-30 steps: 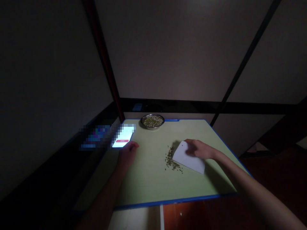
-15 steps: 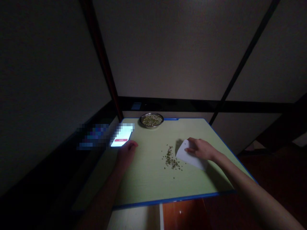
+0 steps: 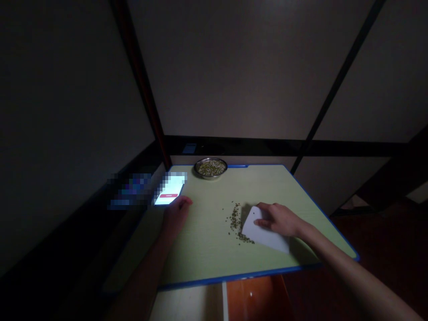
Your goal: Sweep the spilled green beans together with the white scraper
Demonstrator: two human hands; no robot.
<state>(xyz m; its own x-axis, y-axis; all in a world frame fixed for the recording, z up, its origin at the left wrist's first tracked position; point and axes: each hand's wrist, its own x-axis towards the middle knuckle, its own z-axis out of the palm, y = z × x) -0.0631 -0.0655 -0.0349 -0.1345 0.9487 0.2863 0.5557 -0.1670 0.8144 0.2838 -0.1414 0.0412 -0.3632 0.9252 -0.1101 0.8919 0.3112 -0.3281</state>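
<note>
My right hand [image 3: 279, 218] grips a flat white scraper [image 3: 265, 234] between thumb and fingers, holding it tilted over the table. The scraper's left edge is at a loose scatter of small greenish-brown beans [image 3: 236, 218], and one bean shows on its face. My left hand [image 3: 175, 211] rests on the left side of the table with its fingers curled in and nothing visible in them. It lies at the lower corner of a lit phone [image 3: 170, 189]. At the back of the table stands a round metal bowl [image 3: 210, 177] holding green and whitish beans.
The pale green table [image 3: 200, 258] has a blue rim [image 3: 261, 273]. A wall [image 3: 234, 89] with dark strips rises behind it. Below the front edge is a shiny orange-brown surface [image 3: 252, 298] beside a pale panel. The surroundings are dark.
My right hand has brought the scraper toward me and slightly left, up against the beans. The lower beans are bunched along its edge. My left hand has stayed put.
</note>
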